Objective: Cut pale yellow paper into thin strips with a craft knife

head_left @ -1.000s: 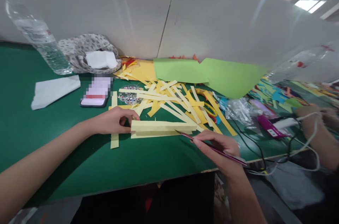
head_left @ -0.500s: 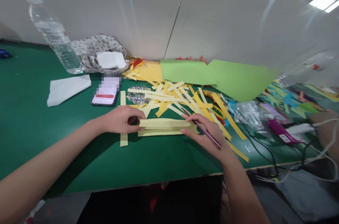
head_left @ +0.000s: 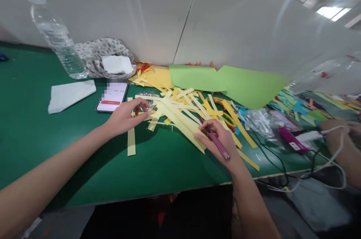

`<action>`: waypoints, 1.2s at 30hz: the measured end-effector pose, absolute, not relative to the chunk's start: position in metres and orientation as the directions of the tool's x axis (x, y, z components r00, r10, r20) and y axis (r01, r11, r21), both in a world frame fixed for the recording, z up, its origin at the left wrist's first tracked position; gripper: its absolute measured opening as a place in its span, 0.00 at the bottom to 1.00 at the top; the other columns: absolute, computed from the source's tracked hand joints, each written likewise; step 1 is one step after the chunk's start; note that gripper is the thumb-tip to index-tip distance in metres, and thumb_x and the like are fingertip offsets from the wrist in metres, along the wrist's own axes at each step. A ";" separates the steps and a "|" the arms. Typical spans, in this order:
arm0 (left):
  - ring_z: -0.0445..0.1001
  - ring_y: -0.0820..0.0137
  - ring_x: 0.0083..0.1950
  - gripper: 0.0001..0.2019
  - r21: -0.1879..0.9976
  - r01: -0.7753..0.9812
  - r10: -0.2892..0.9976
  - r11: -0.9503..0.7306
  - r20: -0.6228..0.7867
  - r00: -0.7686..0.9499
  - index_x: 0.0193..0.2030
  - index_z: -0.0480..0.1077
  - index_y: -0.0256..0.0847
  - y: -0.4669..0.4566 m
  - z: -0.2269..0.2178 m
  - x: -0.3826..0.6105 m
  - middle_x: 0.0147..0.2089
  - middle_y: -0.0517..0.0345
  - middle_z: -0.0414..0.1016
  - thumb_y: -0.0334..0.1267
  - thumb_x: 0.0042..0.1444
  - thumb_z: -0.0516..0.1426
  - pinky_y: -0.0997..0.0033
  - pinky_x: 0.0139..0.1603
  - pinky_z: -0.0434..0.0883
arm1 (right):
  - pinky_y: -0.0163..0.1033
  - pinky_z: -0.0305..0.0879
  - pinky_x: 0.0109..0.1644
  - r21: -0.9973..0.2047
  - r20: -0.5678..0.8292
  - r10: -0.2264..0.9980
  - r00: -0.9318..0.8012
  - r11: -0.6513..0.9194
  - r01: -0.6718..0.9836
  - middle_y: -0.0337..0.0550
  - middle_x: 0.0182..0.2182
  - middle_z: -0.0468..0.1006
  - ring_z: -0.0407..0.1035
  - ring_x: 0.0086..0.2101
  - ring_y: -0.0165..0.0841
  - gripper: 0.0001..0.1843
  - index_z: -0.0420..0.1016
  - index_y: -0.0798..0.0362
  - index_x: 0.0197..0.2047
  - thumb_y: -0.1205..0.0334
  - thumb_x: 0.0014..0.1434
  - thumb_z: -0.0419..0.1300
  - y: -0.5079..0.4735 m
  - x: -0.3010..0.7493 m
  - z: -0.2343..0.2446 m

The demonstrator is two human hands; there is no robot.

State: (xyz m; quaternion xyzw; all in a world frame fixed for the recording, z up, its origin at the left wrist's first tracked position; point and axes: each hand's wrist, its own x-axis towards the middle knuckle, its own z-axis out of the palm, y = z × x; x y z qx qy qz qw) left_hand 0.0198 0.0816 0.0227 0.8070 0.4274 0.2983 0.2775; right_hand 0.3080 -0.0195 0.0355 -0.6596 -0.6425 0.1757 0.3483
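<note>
Swung from level to a slant, the folded paper (head_left: 183, 123) ran from ten to four o'clock across the table (head_left: 113, 171). At four, the right hand (head_left: 225, 137) pinched a slim purple tool (head_left: 216, 143), fingertips meeting the paper's edge. At nine, the left hand (head_left: 128, 117) had withdrawn, fingers spread, holding nothing. Steadying both ends would likely keep the fold true.

Seemingly a craft workroom: green worktable (head_left: 98, 171), paper strips (head_left: 131, 143), green sheets (head_left: 254, 84).

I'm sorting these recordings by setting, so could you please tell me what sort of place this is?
Probably a shared craft workspace: yellow paper strips and a large green sheet lie on a long table, with another person's arm at the right.
</note>
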 end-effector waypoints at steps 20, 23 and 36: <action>0.72 0.68 0.34 0.15 0.635 0.547 0.705 -0.546 -0.005 0.709 0.35 0.71 0.43 0.021 0.036 0.059 0.33 0.59 0.75 0.51 0.60 0.51 0.73 0.29 0.61 | 0.32 0.64 0.22 -0.901 0.180 0.871 0.457 -0.040 0.431 0.33 0.21 0.70 0.65 0.18 0.28 0.12 0.66 0.49 0.40 0.55 0.55 0.62 -0.070 0.202 0.011; 0.72 0.68 0.33 0.11 0.612 0.586 0.735 -0.531 -0.012 0.678 0.34 0.71 0.43 0.027 0.033 0.054 0.32 0.60 0.75 0.45 0.59 0.51 0.73 0.29 0.61 | 0.34 0.69 0.25 -0.939 0.120 0.877 0.465 -0.052 0.339 0.37 0.27 0.74 0.70 0.23 0.30 0.12 0.67 0.50 0.38 0.53 0.56 0.61 -0.070 0.200 0.013; 0.74 0.67 0.39 0.13 0.583 0.579 0.764 -0.570 0.116 0.635 0.47 0.71 0.44 0.039 0.028 0.042 0.42 0.57 0.78 0.41 0.60 0.50 0.74 0.31 0.65 | 0.41 0.73 0.40 -0.902 0.371 0.696 0.615 0.112 0.417 0.49 0.44 0.76 0.74 0.40 0.35 0.12 0.65 0.51 0.44 0.59 0.58 0.61 -0.078 0.246 -0.002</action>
